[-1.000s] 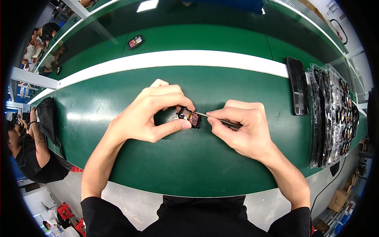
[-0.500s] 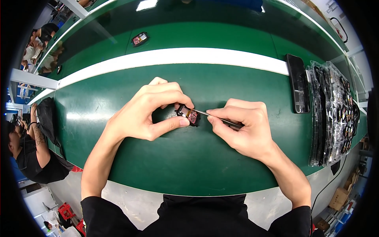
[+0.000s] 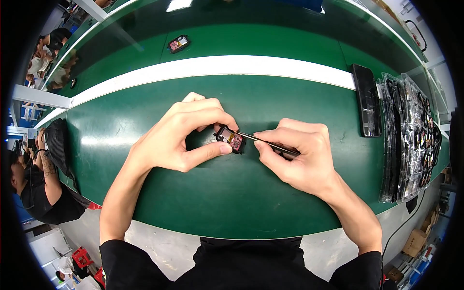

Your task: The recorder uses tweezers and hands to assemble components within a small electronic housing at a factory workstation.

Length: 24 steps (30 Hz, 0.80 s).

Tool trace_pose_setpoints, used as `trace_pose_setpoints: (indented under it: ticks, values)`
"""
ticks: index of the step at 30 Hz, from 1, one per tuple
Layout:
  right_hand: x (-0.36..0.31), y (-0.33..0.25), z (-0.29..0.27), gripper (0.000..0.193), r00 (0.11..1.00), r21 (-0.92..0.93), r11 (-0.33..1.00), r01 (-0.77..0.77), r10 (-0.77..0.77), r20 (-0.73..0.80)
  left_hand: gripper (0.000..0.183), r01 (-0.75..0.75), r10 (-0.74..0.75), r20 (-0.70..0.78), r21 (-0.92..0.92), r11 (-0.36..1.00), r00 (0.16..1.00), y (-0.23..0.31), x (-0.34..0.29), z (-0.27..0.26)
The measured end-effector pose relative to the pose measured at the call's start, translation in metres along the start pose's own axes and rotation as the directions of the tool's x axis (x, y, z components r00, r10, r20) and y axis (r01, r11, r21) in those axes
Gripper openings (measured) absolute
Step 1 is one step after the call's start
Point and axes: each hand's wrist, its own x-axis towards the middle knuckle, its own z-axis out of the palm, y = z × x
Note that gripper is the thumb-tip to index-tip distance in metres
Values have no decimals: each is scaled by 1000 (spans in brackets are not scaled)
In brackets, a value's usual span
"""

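A: What's at the middle of your table (image 3: 232, 203), and how will it handle?
B: Your device (image 3: 230, 138): probably light, stiff and fragile (bare board (image 3: 236, 141) showing), so grip its black rim (image 3: 237, 152).
A: And your fingers?
B: Your left hand (image 3: 179, 130), thumb and forefinger slightly parted, pinches its edges; your right hand (image 3: 309, 150) has fingertips closed around a slim tool (image 3: 278, 147), tip beside the device.

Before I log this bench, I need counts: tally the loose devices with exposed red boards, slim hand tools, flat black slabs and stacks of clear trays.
Red-board devices: 2, one in the left hand, one beyond the white bar
Slim tool: 1, in the right hand
Flat black slab: 1
Stack of clear trays: 1
Total: 5
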Motion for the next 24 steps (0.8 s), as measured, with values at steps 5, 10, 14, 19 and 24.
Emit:
trace_pose_setpoints:
  ticks: [5, 10, 14, 19, 24]
  values:
    - [-1, 1, 0, 13, 1000, 8, 1000, 18, -18, -7, 36, 24, -24, -1, -16, 1000, 1000, 2, 0, -1]
    - [-2, 3, 1, 13, 999, -3, 999, 37, -37, -14, 37, 36, -35, 5, -15, 999, 999, 0, 0, -1]
    - [-1, 4, 1, 11, 999, -28, 999, 44, -44, -10, 36, 7, -7, 1, -16, 1000, 1000, -2, -1, 0]
    - [-2, 1, 1, 11, 999, -38, 999, 17, -18, -32, 36, 20, -20, -13, -28, 999, 1000, -1, 0, 0]
    - [-1, 3, 2, 11, 998, -40, 998, 55, -57, -39, 36, 41, -42, -5, -26, 999, 999, -1, -1, 0]
